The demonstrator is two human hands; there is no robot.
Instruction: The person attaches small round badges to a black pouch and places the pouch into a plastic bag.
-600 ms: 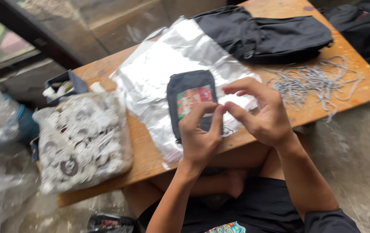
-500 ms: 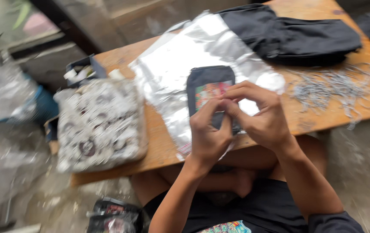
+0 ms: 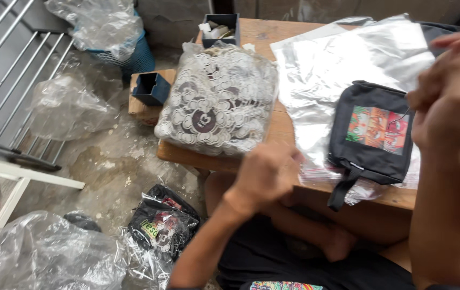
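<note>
As seen from the head camera, the left hand sits at about 6 o'clock in the frame, raised above the near edge of the wooden counter. Its fingers are curled together into a loose fist; motion blur hides whether anything is pinched inside, so the contents of that grip cannot be told. The right hand is at 3 o'clock, lifted above the counter, fingers bunched together. A thin dark string runs from under this hand down toward the black pouch; whether the fingers clamp the string cannot be told.

The black pouch lies flat on the counter at 4 o'clock from frame centre, just left of the right hand, with a colourful square patch on its face and a strap hanging over the counter's near edge. It rests on a sheet of clear shiny plastic film spread across the counter toward 1 o'clock.

At 11 o'clock from the left hand, a clear bag of round black-and-white badges rests on the counter's left end. Behind it, at 12 o'clock, stands a small dark open box. A second dark box sits lower, at 10 o'clock. Clear plastic bags lie on the concrete floor at 8 o'clock.
</note>
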